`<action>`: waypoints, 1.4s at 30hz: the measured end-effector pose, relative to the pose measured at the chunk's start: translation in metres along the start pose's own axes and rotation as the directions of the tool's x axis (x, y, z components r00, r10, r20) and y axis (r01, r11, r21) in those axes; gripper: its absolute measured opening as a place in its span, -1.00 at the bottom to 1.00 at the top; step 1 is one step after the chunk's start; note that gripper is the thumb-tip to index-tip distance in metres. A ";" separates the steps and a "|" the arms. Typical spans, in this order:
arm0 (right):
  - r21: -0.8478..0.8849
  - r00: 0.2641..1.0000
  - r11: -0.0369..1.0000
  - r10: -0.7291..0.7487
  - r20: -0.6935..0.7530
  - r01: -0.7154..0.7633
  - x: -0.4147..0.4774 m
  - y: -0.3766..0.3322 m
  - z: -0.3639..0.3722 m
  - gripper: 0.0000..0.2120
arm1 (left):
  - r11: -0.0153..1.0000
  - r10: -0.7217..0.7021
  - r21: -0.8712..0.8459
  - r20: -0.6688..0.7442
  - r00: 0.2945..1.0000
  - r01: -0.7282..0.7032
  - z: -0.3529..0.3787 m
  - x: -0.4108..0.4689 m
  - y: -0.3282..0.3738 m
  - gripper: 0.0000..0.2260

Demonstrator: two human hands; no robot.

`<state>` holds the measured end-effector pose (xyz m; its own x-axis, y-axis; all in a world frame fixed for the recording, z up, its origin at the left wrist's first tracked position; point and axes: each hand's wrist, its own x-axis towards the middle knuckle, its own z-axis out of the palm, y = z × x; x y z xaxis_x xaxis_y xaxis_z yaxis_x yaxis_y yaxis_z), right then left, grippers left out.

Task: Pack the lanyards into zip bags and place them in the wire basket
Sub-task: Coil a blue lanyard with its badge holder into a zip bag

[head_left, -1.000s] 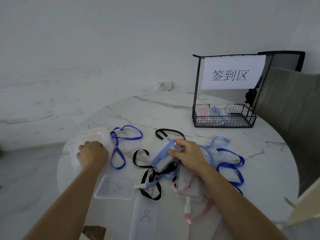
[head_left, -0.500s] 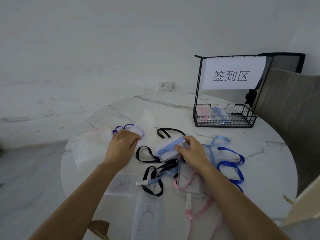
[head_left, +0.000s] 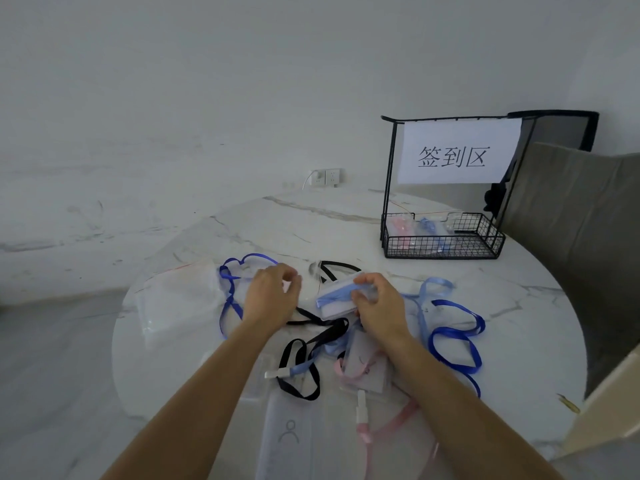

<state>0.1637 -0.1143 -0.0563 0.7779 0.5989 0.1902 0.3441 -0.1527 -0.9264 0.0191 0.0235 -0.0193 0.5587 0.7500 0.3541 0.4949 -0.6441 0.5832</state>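
While bare counter [head_left: 311, 220] lies open toward the far basket [head_left: 440, 249], right hand [head_left: 381, 306] grips the wrapped lanyard [head_left: 337, 294], long axis left-right; left hand [head_left: 273, 296] curls, hold unclear.

Ahead of my knuckles the marble table [head_left: 311, 226] runs bare right up to the wire basket [head_left: 440, 249], an open lane! Low front wall, open top. Its black frame [head_left: 390, 168] and paper sign [head_left: 457, 155] stand over the far side, with the chair [head_left: 571, 216] tight on its right. Left, the zip bags [head_left: 176, 306] pile up. Right, dark blue lanyard [head_left: 453, 337] loops sprawl. A black lanyard [head_left: 301, 362] tangles between my forearms.
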 end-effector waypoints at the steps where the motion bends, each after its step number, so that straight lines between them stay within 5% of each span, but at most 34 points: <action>1: -0.021 1.000 1.000 -0.004 0.002 0.004 -0.002 0.000 0.003 -0.80 | 0.999 -0.027 0.030 0.023 0.999 0.027 0.005 0.001 0.006 -0.71; 5: -0.035 1.000 0.999 -0.029 -0.003 0.029 -0.003 -0.004 0.004 -0.85 | 0.969 -0.153 0.215 0.135 0.979 0.122 0.019 0.006 0.022 -0.58; 8: -0.022 1.000 0.999 -0.028 0.007 0.028 -0.007 -0.006 0.001 -0.84 | 0.974 -0.216 0.092 0.122 0.969 0.205 0.018 0.003 0.022 -0.80; 12: -0.032 0.998 0.998 -0.060 -0.005 0.060 -0.006 -0.009 -0.009 -0.78 | 0.975 -0.214 -0.054 0.032 0.976 0.216 0.009 -0.005 0.023 -0.66; 18: -0.067 0.987 0.985 -0.157 -0.012 0.156 -0.006 -0.009 -0.006 -0.55 | 0.960 -0.245 -0.152 -0.039 0.969 0.237 -0.013 -0.015 0.014 -0.95; 24: -0.101 0.919 0.922 -0.352 0.175 0.373 -0.005 -0.016 -0.004 -0.40 | 0.938 -0.192 -0.303 -0.055 0.980 0.167 -0.020 -0.019 0.013 -0.86; 36: -0.110 0.879 0.913 -0.338 0.335 0.393 0.000 -0.026 -0.009 -0.50 | 0.937 -0.012 -0.347 0.046 0.999 0.027 -0.013 -0.022 0.028 -0.87; 42: -0.125 0.898 0.921 -0.318 0.304 0.369 -0.005 -0.023 -0.008 -0.55 | 0.831 -0.356 -0.527 -0.255 0.899 0.179 -0.016 -0.021 0.037 -0.85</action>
<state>0.1565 -0.1203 -0.0333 0.4291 0.8254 0.3669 0.6694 -0.0179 -0.7427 0.0152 -0.0139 0.0063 0.1565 0.9418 0.2977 0.1610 -0.3217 0.9331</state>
